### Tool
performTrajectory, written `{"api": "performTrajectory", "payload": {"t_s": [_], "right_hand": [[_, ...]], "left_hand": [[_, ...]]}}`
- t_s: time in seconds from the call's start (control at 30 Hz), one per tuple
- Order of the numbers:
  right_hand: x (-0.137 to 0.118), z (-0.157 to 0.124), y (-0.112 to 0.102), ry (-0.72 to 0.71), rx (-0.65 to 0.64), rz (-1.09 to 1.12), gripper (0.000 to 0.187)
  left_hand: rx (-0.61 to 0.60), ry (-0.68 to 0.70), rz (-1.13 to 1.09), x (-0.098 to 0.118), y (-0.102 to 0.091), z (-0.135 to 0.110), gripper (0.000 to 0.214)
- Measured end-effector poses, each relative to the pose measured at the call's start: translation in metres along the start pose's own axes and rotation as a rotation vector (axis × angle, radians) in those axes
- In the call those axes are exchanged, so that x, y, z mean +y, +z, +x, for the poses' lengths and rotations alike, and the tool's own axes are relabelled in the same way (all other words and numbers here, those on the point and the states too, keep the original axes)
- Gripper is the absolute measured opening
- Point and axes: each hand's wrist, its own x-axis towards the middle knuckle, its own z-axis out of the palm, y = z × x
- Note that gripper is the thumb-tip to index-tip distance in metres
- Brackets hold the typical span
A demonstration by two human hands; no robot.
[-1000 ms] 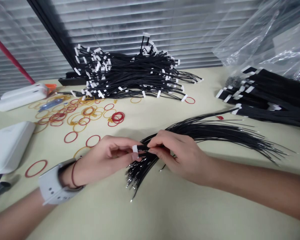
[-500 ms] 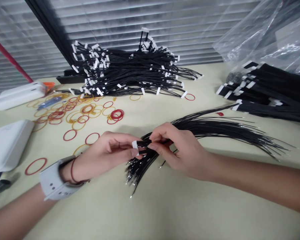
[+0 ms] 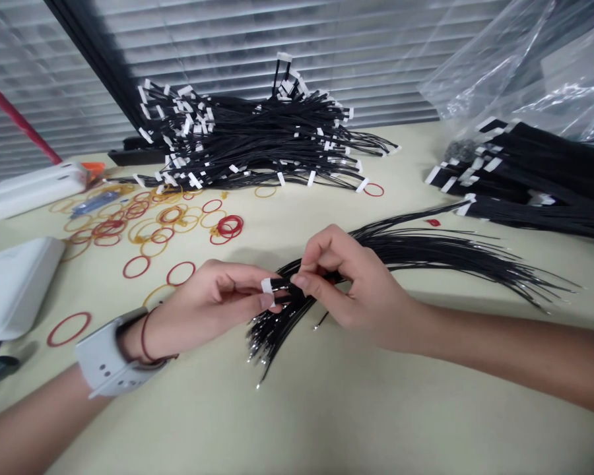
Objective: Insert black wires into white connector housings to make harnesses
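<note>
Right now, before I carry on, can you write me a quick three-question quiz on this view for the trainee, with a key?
1. Multiple choice. Which hand grips the white connector: A) right, B) left?
2. True or false: the bands on the table are all red.
3. Fill in: the wire pile at the back lies in front of the ____.

Key:
1. B, the left hand.
2. False; some are yellow.
3. Blinds.

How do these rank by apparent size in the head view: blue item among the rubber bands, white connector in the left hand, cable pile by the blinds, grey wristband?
Largest: cable pile
Grey wristband
Blue item
Smallest: white connector
</note>
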Motion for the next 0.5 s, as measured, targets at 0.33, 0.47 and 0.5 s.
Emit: {"api": "performTrajectory", "payload": {"t_s": [0.33, 0.47, 0.5], "right_hand": [[-0.0002, -0.0048, 0.001, -0.117, -0.051, -0.104, 0.01], [0.0004, -0.0045, 0.0009, -0.131, -0.066, -0.117, 0.01], [0.0005, -0.0045, 0.0009, -0.139, -0.071, -0.12, 0.01]], "left_hand": [[-0.044, -0.035, 0.005, 0.0066, 0.0027, -0.0016, 0.013], [-0.058, -0.07, -0.022, 0.0068, 0.0017, -0.0013, 0.014], [-0.059, -0.075, -0.034, 0.0068, 0.0016, -0.001, 0.015]]}}
